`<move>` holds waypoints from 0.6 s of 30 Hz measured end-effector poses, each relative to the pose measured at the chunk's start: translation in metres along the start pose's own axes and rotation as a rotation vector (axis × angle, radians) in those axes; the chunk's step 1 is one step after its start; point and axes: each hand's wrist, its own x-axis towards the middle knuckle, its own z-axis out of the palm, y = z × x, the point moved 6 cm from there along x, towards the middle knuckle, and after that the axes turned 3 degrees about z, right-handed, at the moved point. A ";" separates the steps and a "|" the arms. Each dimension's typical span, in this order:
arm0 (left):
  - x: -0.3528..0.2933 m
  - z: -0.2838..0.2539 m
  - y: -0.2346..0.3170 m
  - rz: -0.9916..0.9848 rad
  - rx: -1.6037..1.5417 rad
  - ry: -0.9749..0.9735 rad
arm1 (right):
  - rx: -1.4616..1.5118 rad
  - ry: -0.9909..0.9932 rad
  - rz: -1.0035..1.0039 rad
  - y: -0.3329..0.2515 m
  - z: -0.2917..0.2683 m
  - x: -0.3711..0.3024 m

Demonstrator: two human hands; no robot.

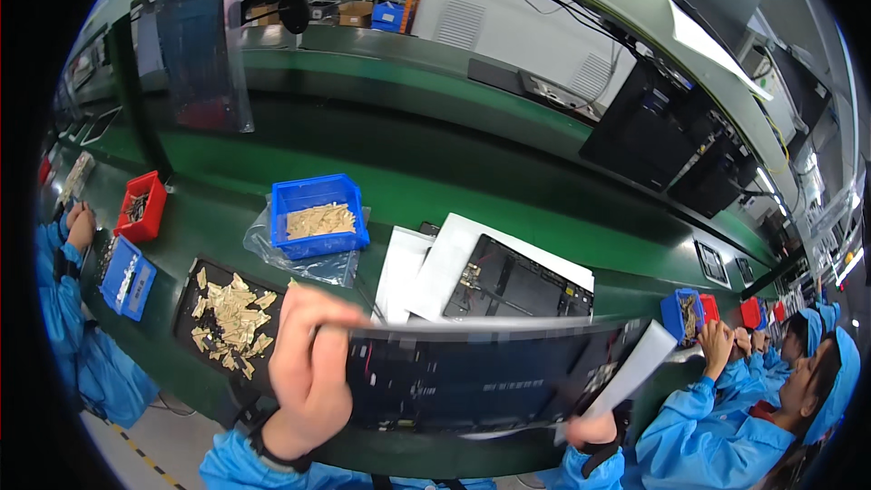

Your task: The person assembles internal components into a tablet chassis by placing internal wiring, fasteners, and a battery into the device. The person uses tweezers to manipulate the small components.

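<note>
Tilted up in front of me is a flat black electronic device housing [472, 386], with small internal parts and pale print on its dark face. My left hand [313, 367] is closed on its left end, fingers bent over the upper edge. My right hand [592, 429], slightly blurred, grips its lower right corner, where a white foam sheet [631, 372] sticks out; part of this hand is hidden. Behind it, a second open black housing [522, 283] with visible circuit parts lies on white foam sheets [461, 240].
Left of my hands is a black tray [189, 308] of pale beige pieces. A blue bin [318, 189] of similar pieces stands behind it on clear plastic. A red bin [152, 218] and a blue box [127, 279] are farther left. Blue-clad co-workers [717, 431] sit on both sides.
</note>
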 end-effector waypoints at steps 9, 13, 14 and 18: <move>-0.009 -0.094 -0.038 -0.103 0.308 0.304 | 0.053 0.160 0.033 -0.058 -0.132 0.245; -0.042 -0.135 -0.058 -0.217 0.765 0.175 | -0.139 0.336 0.205 -0.007 -0.216 0.298; -0.046 -0.139 -0.058 -0.202 0.849 0.129 | -0.279 0.575 0.254 -0.007 -0.234 0.288; -0.057 -0.139 -0.066 -0.115 1.053 -0.069 | -0.591 0.779 0.064 -0.033 -0.222 0.243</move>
